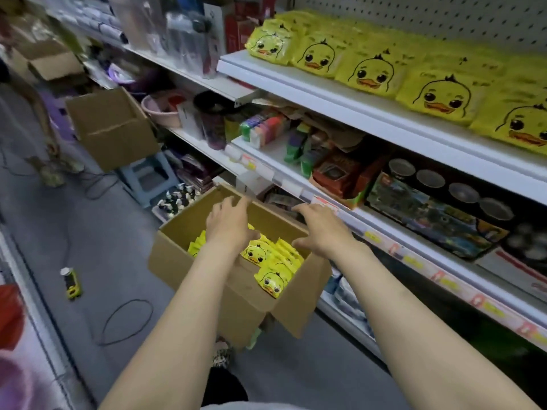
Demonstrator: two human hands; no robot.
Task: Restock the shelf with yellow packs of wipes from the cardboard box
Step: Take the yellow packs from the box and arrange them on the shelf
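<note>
A: Ok, the cardboard box first. Flaps open, down low beside the bottom tiers. What's inside?
B: The yellow packs of wipes, duck-face print, stood on edge and crowded toward the box's right wall. Two faces readable. The rest are edge-on, so no count.
A: Hands?
B: The left hand hovers over the box's middle, fingers straight & spread, nothing in it. The right hand is over the box's far right corner, also spread, also empty. Touching a pack or the rim? Can't tell.
A: Up top?
B: White shelf w/ pegboard behind it. The shelved packs lie face-up, five along the front edge, more rows behind, too blurry to count.
A: Other containers?
B: A second box further down the aisle, top open, contents hidden, just above a blue-grey stool. A third box is far back at the left, blurred. A pink basin is on the middle tier at its left end, red item in it.
A: Floor?
B: Grey floor, w/ one black cable loop & one small yellow gadget left of the box.
A: Tally?
B: 3 cardboard boxes, 2 hands, 1 stool, 1 basin.
</note>
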